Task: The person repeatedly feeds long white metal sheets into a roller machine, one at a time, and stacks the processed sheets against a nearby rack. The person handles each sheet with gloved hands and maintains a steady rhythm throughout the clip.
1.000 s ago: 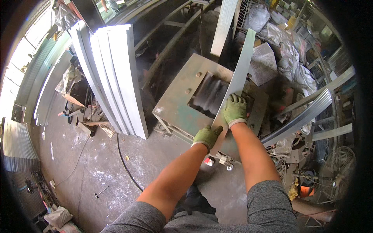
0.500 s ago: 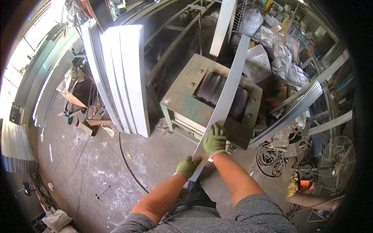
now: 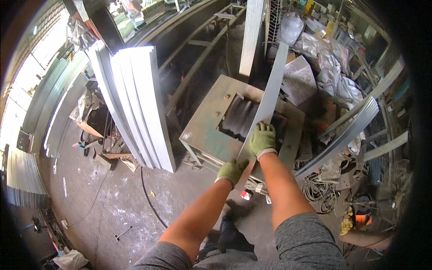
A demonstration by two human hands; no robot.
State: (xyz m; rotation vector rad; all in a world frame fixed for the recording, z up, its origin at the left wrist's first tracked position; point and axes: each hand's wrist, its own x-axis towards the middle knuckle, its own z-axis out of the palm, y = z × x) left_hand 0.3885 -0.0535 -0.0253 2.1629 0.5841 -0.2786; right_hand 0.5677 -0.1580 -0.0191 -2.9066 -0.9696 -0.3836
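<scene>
From where I stand, the metal strip hides part of the dark roller, and the right hand covers some of the strip. I cannot tell the left hand's fingers apart. The fan fades into darkness; a blurred background person is cut off above.

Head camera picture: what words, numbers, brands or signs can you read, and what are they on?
None can be read.
Pale box beyond the machine: any marks are too blurred.
Small red-and-white item near the machine: too small.
Metal strip at the left hand and right hand: no writing shows.
</scene>
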